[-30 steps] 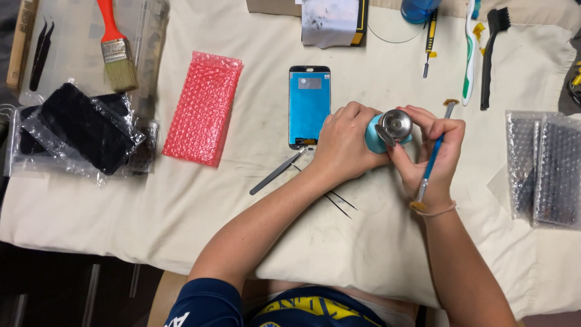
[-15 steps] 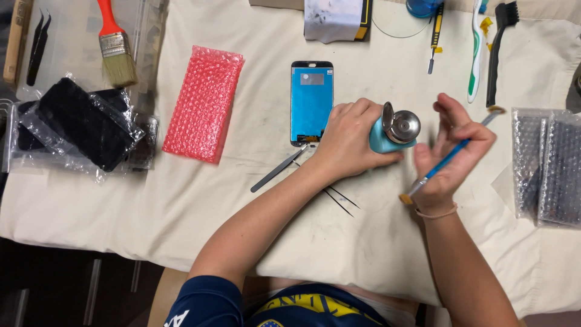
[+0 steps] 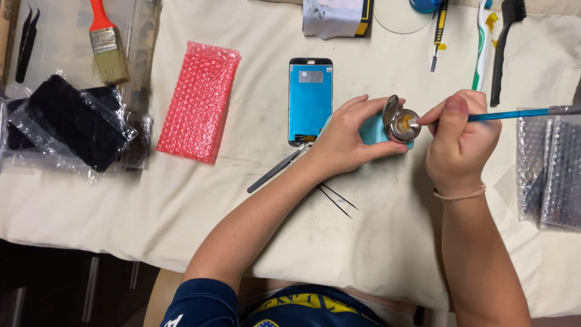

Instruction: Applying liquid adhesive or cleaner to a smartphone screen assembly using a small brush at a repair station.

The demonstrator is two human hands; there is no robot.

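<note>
Head view, looking down on a cloth-covered table [image 3: 375, 254]. Far to the left of the hands, black parts in clear bags [image 3: 66, 124] lie at the table's edge, with black tweezers [image 3: 25, 42] above them and a paintbrush [image 3: 106, 45] with an orange handle just to their right. Nearer the hands lies a pink bubble-wrap pouch [image 3: 200, 100]. Just left of the left hand, a phone frame [image 3: 310, 100] with a blue face lies flat; below it, steel tweezers [image 3: 275, 171] run slantwise, their upper end passing under the left wrist. Two thin black wires [image 3: 338, 198] lie just below that wrist. The left hand [image 3: 348, 136] is closed around a small blue bottle [image 3: 374, 130], fingers curled over its top side, thumb beneath. The bottle has a metal top [image 3: 402, 124] with its hinged lid flipped open to the left. The right hand [image 3: 460, 142], just beside the bottle, pinches a thin blue-handled brush [image 3: 514, 114] between thumb and fingers; the brush tip rests in the open metal top, and the handle runs out to the right. Above the hands lie a folded white cloth [image 3: 333, 15], a small yellow-and-black screwdriver [image 3: 439, 30], a green-and-white toothbrush [image 3: 483, 45] and a black brush [image 3: 502, 48]. To the right of the right hand, more bagged parts [image 3: 551, 172] lie at the table's edge.
</note>
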